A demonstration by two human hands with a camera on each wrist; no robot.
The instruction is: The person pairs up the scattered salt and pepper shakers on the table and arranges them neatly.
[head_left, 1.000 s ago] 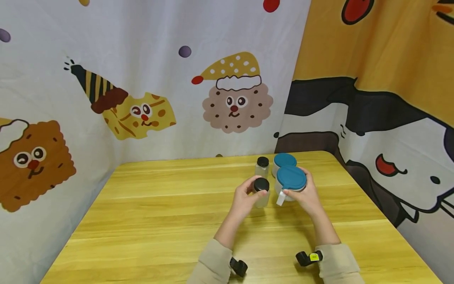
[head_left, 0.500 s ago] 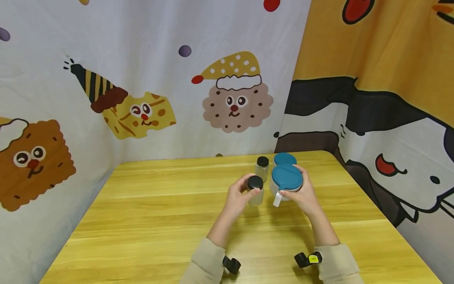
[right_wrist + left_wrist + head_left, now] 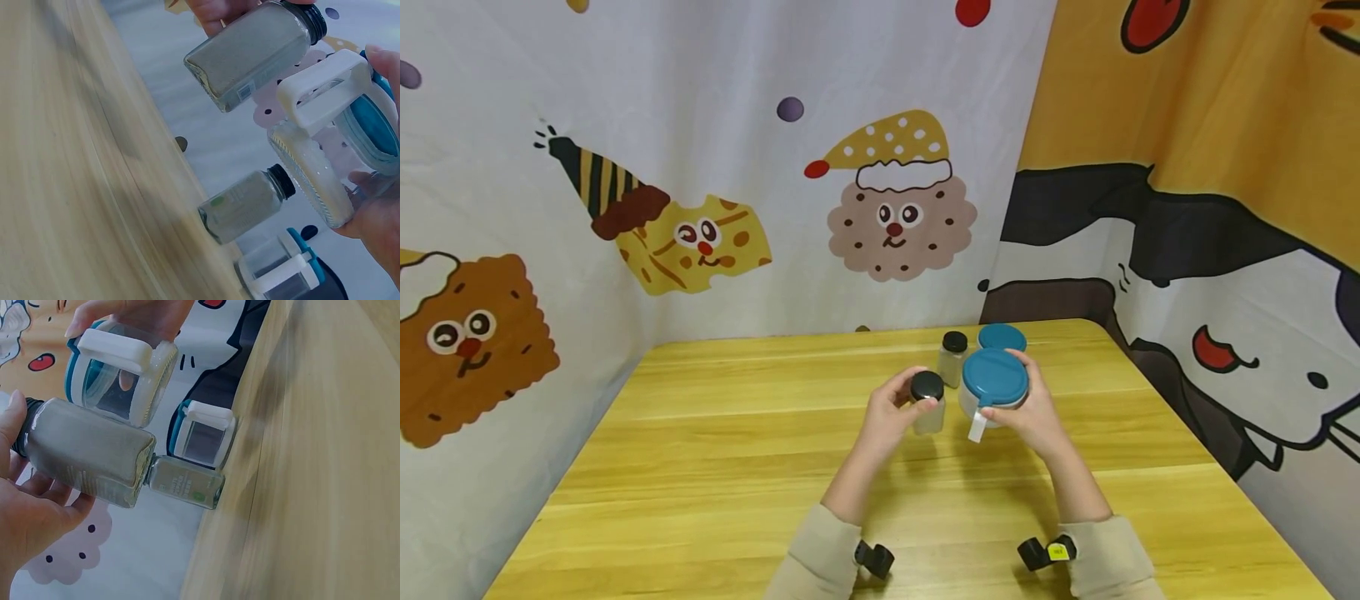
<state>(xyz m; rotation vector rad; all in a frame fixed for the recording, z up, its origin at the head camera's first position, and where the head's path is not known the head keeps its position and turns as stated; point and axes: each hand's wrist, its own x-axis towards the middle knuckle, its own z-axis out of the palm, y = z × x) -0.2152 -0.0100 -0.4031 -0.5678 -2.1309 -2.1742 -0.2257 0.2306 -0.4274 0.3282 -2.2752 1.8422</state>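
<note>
Teal covers the lid of the canister [image 3: 995, 377] in the head view; the right hand [image 3: 1037, 414] grasps it round its right side, the thumb at the near rim beside the white handle [image 3: 977, 425]. Just to its left, the left hand [image 3: 883, 419] grips a glass jar [image 3: 930, 418] close under its black cap [image 3: 927, 384]. Farther back on the wood-grain table [image 3: 715, 458] stand a second black-capped jar [image 3: 952, 365] and, to its right, a second teal-lidded canister [image 3: 1002, 337].

In the left wrist view, the glass jar sits between thumb and fingers, most of its body reaching below the grip, its base apart from the table. It is square-sided and greyish, with a ribbed cap and faint lettering.

In the right wrist view, the canister is also off the table, fingertips showing through its clear wall. Its base is pale with a ribbed edge, its handle a squared loop. The second black-capped jar bears a green mark.
</note>
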